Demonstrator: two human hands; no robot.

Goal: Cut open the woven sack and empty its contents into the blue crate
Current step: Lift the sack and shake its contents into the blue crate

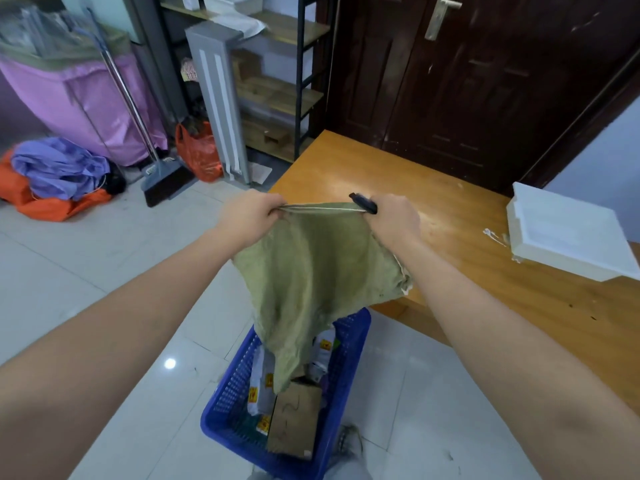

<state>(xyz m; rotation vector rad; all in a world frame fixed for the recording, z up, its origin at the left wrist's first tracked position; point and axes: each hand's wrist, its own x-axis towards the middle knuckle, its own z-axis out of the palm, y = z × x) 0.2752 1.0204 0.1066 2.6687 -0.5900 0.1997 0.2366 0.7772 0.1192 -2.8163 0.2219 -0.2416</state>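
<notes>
Olive woven sack (pixel 311 271) (limp, creased) hangs from both gripping hands (pixel 249 216) over crate (pixel 225 403).

Hid much of the blue crate (pixel 349 344) behind the woven sack (pixel 311 271); cropped its near corner at the bottom edge.

Cluttered storeroom: wooden shelving (pixel 277 95), broom (pixel 166 181), tiled floor (pixel 86 271), worktable (pixel 433 209)

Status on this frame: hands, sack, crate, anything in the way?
Left hand and right hand grip the sack by its top edge; right also holds a black cutter. Sack hangs limp over the crate; packets and a box inside. Nothing in the way.
</notes>
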